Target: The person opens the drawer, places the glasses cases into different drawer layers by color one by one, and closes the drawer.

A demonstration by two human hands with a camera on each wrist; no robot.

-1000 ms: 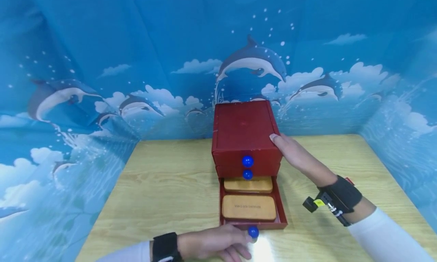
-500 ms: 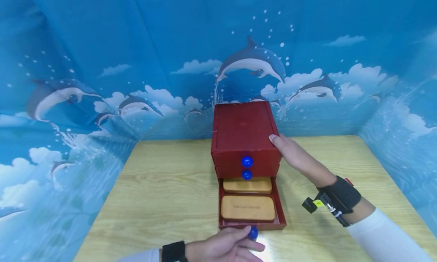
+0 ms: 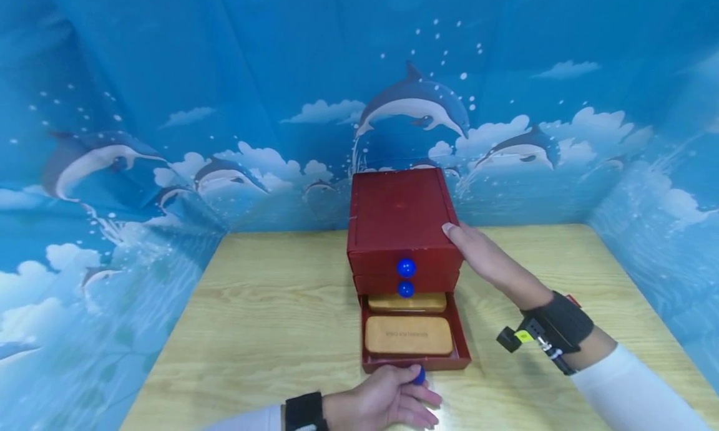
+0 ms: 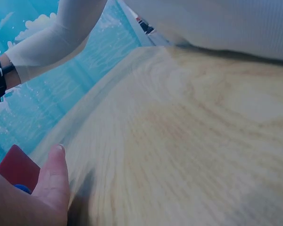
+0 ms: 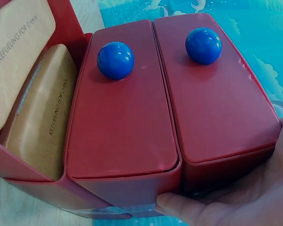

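Observation:
My left hand (image 3: 382, 398) is at the front of a pulled-out bottom drawer (image 3: 412, 363), its thumb straight against the blue knob (image 3: 419, 375) and its other fingers extended. In the left wrist view, my thumb (image 4: 53, 181) overlaps another view of the blue knob (image 4: 22, 188). My right hand (image 3: 483, 253) rests against the right side of the red drawer cabinet (image 3: 399, 209), thumb over the top edge. The right wrist view shows a straight finger on the cabinet's side; the other fingers are hidden. Two tan cases (image 3: 409, 335) marked "Refueling for China" lie in the drawer.
The upper two drawers are closed, each with a blue knob (image 3: 406, 268). The cabinet stands toward the back of a wooden table (image 3: 264, 319). Behind and beside it hangs a blue dolphin-print cloth (image 3: 269, 106).
The bottom drawer has slid slightly inward, covering more of the rear case. My left hand has shifted right and its fingers have spread out. My right hand stays in place.

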